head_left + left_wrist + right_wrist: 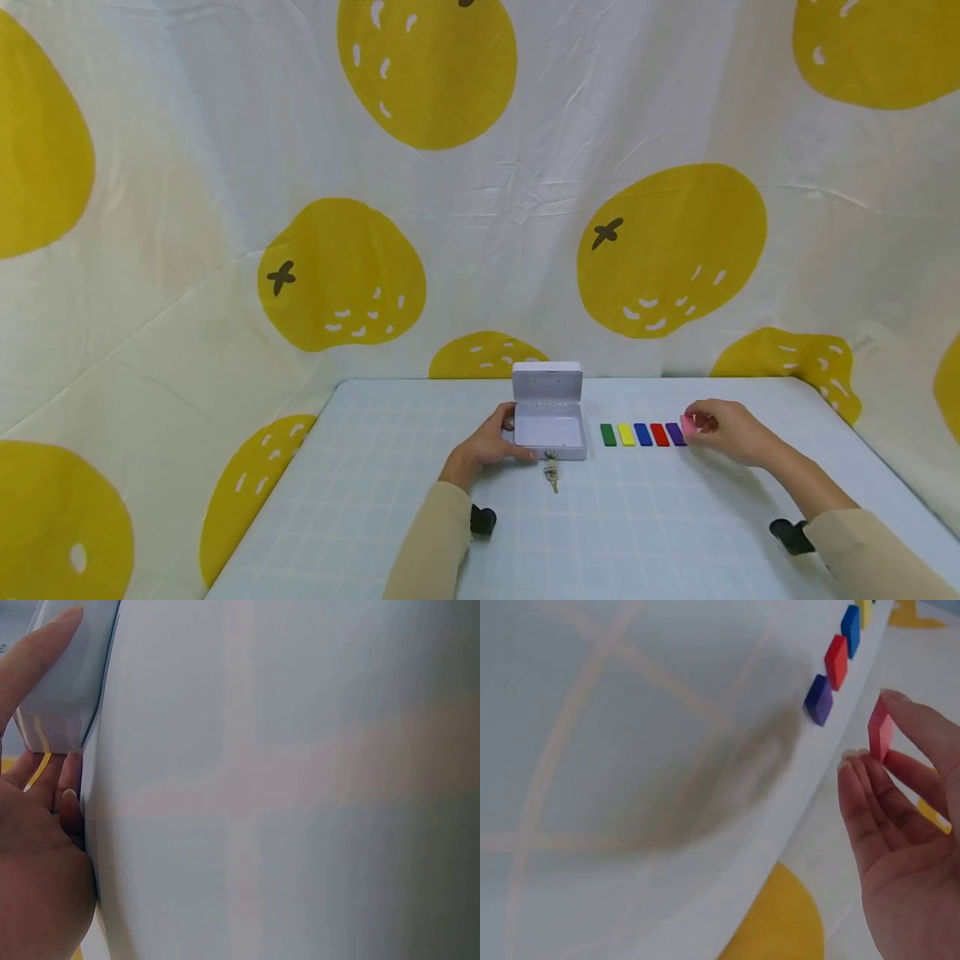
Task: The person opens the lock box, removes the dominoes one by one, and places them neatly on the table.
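Observation:
A small white metal cash box (550, 426) stands with its lid (547, 385) raised, and its inside looks bare. Keys (552, 475) hang at the lock on its front. My left hand (487, 442) grips the box's left side, thumb at the front corner and fingers toward the back; the left wrist view shows the thumb along the box wall (75, 690). Off to the right, my right hand (731, 432) pinches a pink block (880, 731) between thumb and fingers. In the right wrist view it is held above the table, beside the purple block (819, 700).
Between box and right hand runs a row of flat blocks: green (608, 435), yellow (626, 435), blue (642, 434), red (659, 434) and purple. They lie on a pale checked tablecloth (337, 517). Behind the table hangs a white curtain (525, 250) with yellow fruit prints.

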{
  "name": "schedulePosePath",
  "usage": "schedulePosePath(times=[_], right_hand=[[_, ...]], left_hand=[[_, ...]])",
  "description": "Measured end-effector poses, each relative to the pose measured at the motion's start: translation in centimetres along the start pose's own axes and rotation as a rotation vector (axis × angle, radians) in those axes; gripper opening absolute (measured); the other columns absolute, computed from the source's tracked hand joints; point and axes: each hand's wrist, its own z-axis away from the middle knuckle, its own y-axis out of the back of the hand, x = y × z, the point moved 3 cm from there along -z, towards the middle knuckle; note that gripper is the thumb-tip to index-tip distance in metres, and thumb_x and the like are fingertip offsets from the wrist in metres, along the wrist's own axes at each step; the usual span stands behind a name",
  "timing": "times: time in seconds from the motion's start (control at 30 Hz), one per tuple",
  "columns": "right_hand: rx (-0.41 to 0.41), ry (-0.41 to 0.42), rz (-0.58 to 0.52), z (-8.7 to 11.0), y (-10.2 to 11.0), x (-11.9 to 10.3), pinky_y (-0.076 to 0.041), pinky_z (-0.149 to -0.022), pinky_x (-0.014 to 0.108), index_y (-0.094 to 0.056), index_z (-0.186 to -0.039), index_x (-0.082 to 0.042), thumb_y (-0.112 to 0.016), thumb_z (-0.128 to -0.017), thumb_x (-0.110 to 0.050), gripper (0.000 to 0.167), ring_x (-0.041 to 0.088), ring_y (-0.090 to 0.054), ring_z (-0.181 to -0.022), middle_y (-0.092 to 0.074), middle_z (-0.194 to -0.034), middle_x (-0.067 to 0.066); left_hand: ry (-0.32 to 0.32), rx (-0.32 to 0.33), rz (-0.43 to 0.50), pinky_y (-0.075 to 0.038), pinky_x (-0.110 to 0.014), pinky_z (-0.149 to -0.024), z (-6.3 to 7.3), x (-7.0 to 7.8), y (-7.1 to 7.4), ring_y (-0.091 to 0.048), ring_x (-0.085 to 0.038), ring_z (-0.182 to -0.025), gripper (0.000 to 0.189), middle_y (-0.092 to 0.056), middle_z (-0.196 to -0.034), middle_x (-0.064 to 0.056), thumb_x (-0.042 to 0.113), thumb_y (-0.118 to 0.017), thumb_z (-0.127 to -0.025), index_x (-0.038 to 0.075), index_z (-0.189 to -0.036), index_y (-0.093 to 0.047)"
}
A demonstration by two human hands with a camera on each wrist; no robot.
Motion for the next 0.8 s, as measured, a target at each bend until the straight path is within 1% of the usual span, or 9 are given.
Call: schedulePosePath(times=[0.17,0.33,0.47,0.6,0.8], right_hand=[[-0.042,-0.029,-0.009,-0.2,0.0,1.6,-0.053,-0.075,0.032,-0.066,-0.119,0.006,-0.078,-0.09,-0.011,0.036,0.021,-0.056,-0.086,-0.061,-0.09,0.003],[-0.079,-0.043,-0.022,-0.4,-0.5,2.6,-0.053,-0.077,0.036,-0.065,-0.119,0.005,-0.077,-0.09,-0.009,0.034,0.023,-0.055,-0.087,-0.06,-0.092,0.004],[-0.089,-0.037,-0.006,-0.7,-1.0,3.1,-0.052,-0.079,0.04,-0.065,-0.118,0.005,-0.077,-0.09,-0.008,0.033,0.023,-0.054,-0.087,-0.06,-0.092,0.005],[-0.087,-0.03,0.006,-1.0,-1.0,3.3,-0.051,-0.078,0.04,-0.065,-0.118,0.006,-0.077,-0.09,-0.008,0.034,0.024,-0.053,-0.086,-0.059,-0.092,0.006],[-0.099,-0.038,-0.002,-0.8,-1.1,3.5,-0.047,-0.075,0.035,-0.065,-0.12,0.005,-0.076,-0.091,-0.01,0.034,0.023,-0.051,-0.086,-0.056,-0.091,0.005]], left_hand=[[-0.012,-0.012,0.02,-0.038,-0.05,-0.106,0.3,0.2,0.0,-0.048,-0.026,-0.114,0.099,-0.054,-0.125,-0.003,0.02,-0.096,-0.071,0.019,-0.152,-0.039],[0.009,-0.012,0.037,-0.037,-0.051,-0.108,0.6,0.1,-0.1,-0.048,-0.026,-0.116,0.1,-0.054,-0.125,-0.003,0.022,-0.097,-0.07,0.021,-0.152,-0.04],[0.014,-0.01,0.037,-0.037,-0.05,-0.109,0.6,0.0,-0.2,-0.048,-0.025,-0.116,0.101,-0.054,-0.125,-0.002,0.023,-0.097,-0.07,0.021,-0.152,-0.04],[0.01,-0.008,0.036,-0.037,-0.051,-0.109,0.5,0.1,-0.2,-0.048,-0.026,-0.116,0.101,-0.054,-0.125,-0.002,0.022,-0.097,-0.07,0.021,-0.153,-0.039],[0.003,-0.006,0.057,-0.036,-0.052,-0.109,0.5,0.1,-0.3,-0.047,-0.027,-0.116,0.099,-0.053,-0.123,-0.004,0.018,-0.096,-0.07,0.019,-0.152,-0.04]])
